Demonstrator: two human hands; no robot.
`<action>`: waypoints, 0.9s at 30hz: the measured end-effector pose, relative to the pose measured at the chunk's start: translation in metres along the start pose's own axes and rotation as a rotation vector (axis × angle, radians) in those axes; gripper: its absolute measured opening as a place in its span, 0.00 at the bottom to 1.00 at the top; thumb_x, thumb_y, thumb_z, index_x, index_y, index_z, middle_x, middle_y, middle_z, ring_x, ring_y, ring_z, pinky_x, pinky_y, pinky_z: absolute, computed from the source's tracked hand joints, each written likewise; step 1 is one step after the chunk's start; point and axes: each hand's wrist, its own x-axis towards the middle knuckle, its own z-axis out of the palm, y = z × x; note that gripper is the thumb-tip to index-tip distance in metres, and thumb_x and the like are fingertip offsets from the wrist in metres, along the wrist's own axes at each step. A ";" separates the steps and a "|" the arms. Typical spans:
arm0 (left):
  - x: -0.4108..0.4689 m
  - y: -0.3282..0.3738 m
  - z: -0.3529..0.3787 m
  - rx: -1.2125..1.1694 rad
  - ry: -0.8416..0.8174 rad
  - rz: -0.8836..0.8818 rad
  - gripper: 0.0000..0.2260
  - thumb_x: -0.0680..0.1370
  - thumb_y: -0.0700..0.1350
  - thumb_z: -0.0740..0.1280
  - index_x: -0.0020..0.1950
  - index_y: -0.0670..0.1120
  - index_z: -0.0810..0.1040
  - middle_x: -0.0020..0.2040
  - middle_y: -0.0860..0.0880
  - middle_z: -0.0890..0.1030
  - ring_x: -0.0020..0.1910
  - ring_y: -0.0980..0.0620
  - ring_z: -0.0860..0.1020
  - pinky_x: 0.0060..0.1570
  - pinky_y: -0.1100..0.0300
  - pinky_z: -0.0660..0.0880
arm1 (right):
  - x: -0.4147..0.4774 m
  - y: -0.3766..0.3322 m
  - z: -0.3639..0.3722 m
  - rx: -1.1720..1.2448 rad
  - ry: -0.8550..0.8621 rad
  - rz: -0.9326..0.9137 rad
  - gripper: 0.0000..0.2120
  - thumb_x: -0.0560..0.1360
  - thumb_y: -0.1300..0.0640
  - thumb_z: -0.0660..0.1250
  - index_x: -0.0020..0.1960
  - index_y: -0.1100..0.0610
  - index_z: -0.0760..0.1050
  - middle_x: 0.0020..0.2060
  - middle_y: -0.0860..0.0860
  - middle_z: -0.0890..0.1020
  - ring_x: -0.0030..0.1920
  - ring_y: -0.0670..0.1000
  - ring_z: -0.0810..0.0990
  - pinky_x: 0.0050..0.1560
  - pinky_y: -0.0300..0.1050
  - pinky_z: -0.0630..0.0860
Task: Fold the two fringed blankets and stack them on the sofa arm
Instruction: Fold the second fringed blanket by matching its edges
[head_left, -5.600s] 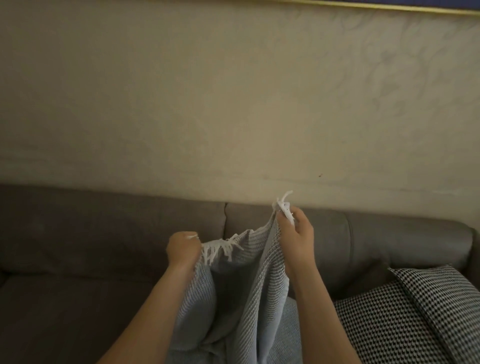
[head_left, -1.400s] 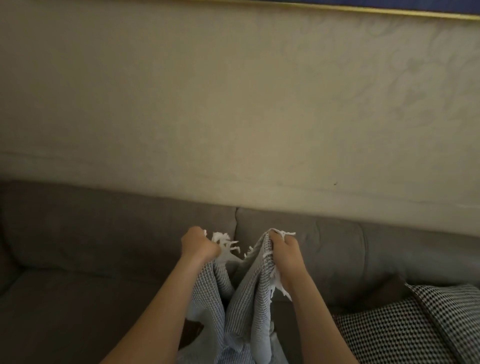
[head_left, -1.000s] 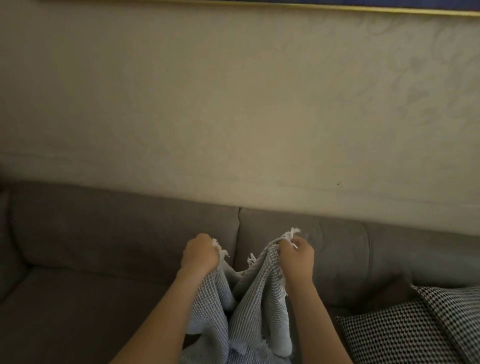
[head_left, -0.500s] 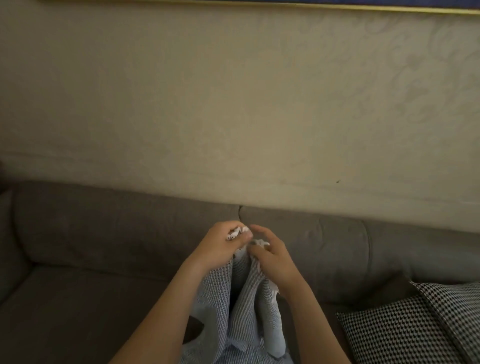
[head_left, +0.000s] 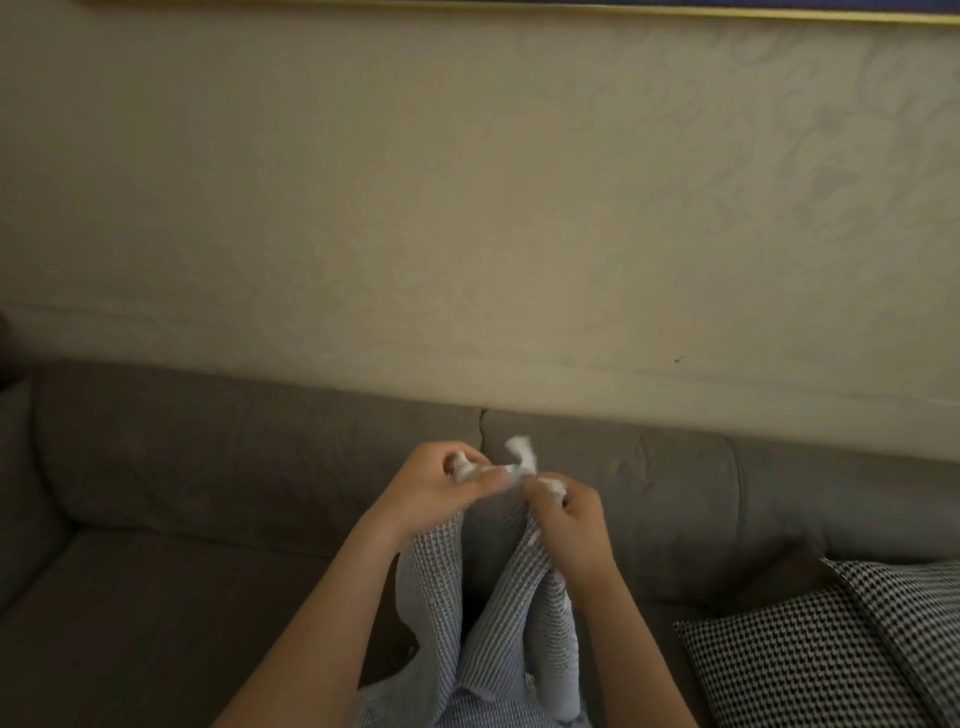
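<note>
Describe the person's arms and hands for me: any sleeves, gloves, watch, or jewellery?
The left forearm and right forearm are bare as far as the frame shows, with no sleeves or cuffs. The left hand and right hand are gloveless, and neither wrist shows a watch or bracelet. No rings show, though the picture is dim and the grey waffle-weave fringed blanket hides parts of the fingers.

We note: blanket hangs from our left hand and right hand, before sofa; cushions on sofa at right; wall behind

Dim, warm light throughout; motion blur at centre, wide-angle bending at edges.
</note>
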 end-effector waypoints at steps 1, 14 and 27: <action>-0.001 -0.001 -0.003 0.009 -0.026 -0.012 0.13 0.72 0.58 0.81 0.52 0.53 0.87 0.47 0.53 0.88 0.46 0.58 0.85 0.47 0.61 0.80 | 0.002 0.003 -0.001 0.017 0.091 0.022 0.18 0.82 0.62 0.67 0.33 0.60 0.73 0.29 0.50 0.73 0.33 0.48 0.72 0.35 0.49 0.70; -0.001 -0.033 -0.007 0.595 -0.025 -0.114 0.14 0.77 0.52 0.68 0.34 0.46 0.76 0.31 0.52 0.79 0.31 0.52 0.77 0.32 0.57 0.67 | 0.013 0.006 0.005 0.075 0.377 0.069 0.16 0.82 0.64 0.63 0.38 0.52 0.77 0.27 0.41 0.75 0.30 0.42 0.71 0.36 0.46 0.71; 0.008 -0.038 -0.008 0.429 0.220 0.099 0.18 0.83 0.52 0.70 0.35 0.48 0.77 0.31 0.50 0.79 0.31 0.51 0.77 0.34 0.54 0.67 | 0.020 0.002 -0.001 0.180 0.486 0.093 0.17 0.82 0.66 0.63 0.65 0.49 0.76 0.36 0.52 0.79 0.31 0.47 0.72 0.33 0.44 0.73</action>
